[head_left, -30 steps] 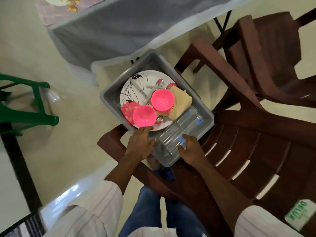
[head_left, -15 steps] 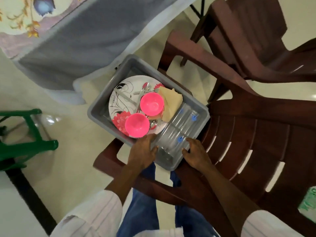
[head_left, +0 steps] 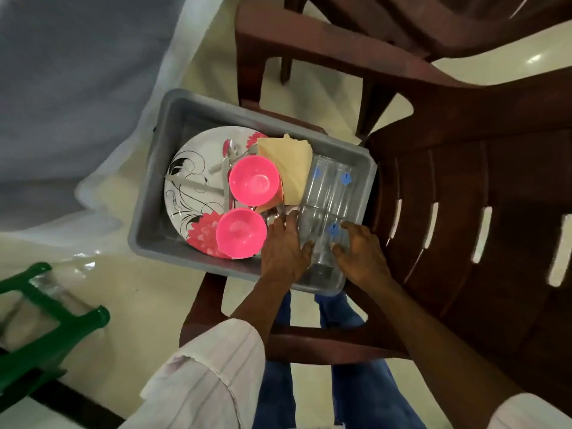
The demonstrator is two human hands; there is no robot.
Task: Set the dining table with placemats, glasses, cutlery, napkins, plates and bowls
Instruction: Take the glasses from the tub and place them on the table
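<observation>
A grey tub (head_left: pixel 154 193) rests on the arm of a brown plastic chair (head_left: pixel 464 212). It holds a white floral plate (head_left: pixel 192 181), two pink bowls (head_left: pixel 254 180) (head_left: pixel 241 233), cutlery (head_left: pixel 227 159), folded yellow napkins (head_left: pixel 291 165) and several clear glasses (head_left: pixel 328 181) lying on their sides with blue stickers. My left hand (head_left: pixel 283 249) and my right hand (head_left: pixel 362 252) are inside the tub's near end. Each curls around a near glass (head_left: pixel 322 243), left thumb and right fingertips on the glass walls.
The dining table, covered with a grey cloth (head_left: pixel 77 72) under clear plastic, hangs at upper left, close to the tub. A second brown chair (head_left: pixel 433 20) stands behind. A green plastic stool (head_left: pixel 46 320) is at lower left on the pale floor.
Both hands left the tub's near rim and moved into the tub onto the glasses. The view has closed in on the tub and shifted right.
</observation>
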